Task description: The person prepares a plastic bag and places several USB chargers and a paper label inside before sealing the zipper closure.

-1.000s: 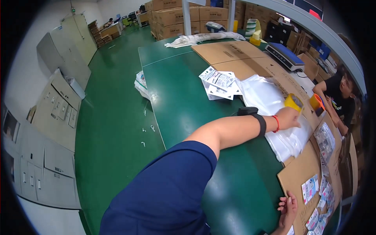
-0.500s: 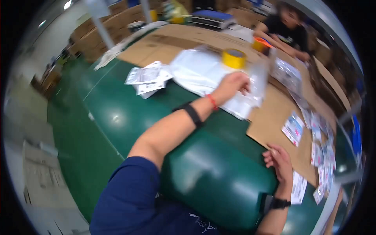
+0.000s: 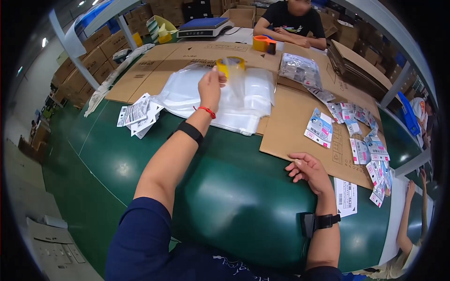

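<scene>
Green covers the broad worktable (image 3: 140, 159), its near edge curving under the person's chest. Flattened brown cardboard sheets (image 3: 295, 122) lie over its far and right parts, the nearest corner of one just beside the right hand. On the cardboard lies a wide heap of clear plastic bags (image 3: 187, 96), with a filled clear bag of small packets (image 3: 300, 69) beyond it to the right. A scatter of small blue-and-white packets (image 3: 361, 136) runs down the right side, and a pile of white printed cards (image 3: 136, 114) lies on the green at the left. A yellow tape roll (image 3: 230, 63) stands behind the heap, an orange tape dispenser (image 3: 263, 43) farther back near another person's forearms.

The left hand (image 3: 211, 86) is raised over the heap, arm stretched forward, fingers pinched shut on a single clear bag (image 3: 241, 86) that hangs from them above the pile. The right hand (image 3: 307, 171) lies flat on the table, fingers loosely spread, holding nothing, touching the cardboard's edge.

Bare green surface lies open between both arms and off to the left.
</scene>
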A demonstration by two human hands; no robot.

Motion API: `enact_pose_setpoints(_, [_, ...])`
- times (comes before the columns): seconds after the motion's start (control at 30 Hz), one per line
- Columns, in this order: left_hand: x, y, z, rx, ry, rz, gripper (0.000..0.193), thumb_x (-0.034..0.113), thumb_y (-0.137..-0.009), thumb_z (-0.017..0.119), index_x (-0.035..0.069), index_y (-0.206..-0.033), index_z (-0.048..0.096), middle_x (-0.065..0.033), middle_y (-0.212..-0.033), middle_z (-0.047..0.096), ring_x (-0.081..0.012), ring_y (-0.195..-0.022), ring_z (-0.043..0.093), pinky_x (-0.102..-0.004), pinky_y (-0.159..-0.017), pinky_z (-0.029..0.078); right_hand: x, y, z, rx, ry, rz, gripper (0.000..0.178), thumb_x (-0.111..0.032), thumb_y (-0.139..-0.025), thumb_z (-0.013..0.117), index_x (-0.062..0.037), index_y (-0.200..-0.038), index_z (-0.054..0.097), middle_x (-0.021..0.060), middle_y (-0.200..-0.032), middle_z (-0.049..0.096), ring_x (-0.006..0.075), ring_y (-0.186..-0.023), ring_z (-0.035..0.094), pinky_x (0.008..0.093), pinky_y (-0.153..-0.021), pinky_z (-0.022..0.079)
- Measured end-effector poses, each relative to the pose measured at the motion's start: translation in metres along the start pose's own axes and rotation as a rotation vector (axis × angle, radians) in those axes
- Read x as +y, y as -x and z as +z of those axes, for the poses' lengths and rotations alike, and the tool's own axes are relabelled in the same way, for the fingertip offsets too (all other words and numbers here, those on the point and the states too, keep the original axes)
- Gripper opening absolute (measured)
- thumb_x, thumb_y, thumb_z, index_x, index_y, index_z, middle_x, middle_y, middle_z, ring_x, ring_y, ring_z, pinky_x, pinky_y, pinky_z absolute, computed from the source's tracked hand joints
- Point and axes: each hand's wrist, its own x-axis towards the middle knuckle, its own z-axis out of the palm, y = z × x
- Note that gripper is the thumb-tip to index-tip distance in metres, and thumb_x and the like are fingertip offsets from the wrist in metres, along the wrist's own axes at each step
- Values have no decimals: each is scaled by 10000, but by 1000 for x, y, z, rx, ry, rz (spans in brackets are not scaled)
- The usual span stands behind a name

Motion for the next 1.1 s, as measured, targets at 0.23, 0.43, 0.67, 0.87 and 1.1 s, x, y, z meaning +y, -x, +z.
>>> enact_pose_setpoints(0.23, [-61,-44,-13,-267,-713,294,329,321,-926,542,41,-1067,645,-120,-997,689,-324,-929,643,-361,-802,491,-4,-7,0,15,-6,12,294,-159,-958,523,7,-1201,531,113,-939,663,123,-756,642,224,-629,542])
enact_pose_setpoints(0.43, [-38,-11,35,-613,-950,319,547,481,-928,463,153,-1366,452,-148,-1401,425,-321,-1317,370,-458,-1075,262,-2,-6,-12,-32,-31,39,312,-174,-957,529,1,-1215,524,110,-947,662,123,-763,642,225,-645,544])
enact_pose_setpoints(0.67, [-35,2,35,-773,-1389,244,672,614,-908,370,203,-1440,346,-132,-1502,288,-340,-1387,254,-569,-1106,136,-16,-3,9,-95,-117,-47,469,-323,-984,451,33,-1289,455,173,-1165,589,212,-1002,612,312,-845,515])
enact_pose_setpoints(0.87, [-36,7,24,-752,-1428,245,661,620,-910,351,215,-1431,362,-120,-1497,303,-331,-1383,267,-559,-1108,151,-78,32,70,-252,-310,-483,877,-616,-913,397,56,-1437,189,227,-1443,327,276,-1332,365,412,-1111,273])
enact_pose_setpoints(1.1, [-40,9,48,-752,-1427,291,667,629,-908,337,209,-1425,371,-109,-1496,309,-319,-1378,278,-555,-1108,154,-97,124,149,-120,-486,-1217,796,-593,-899,451,-57,-1448,238,271,-1419,333,424,-1282,380,486,-1083,287])
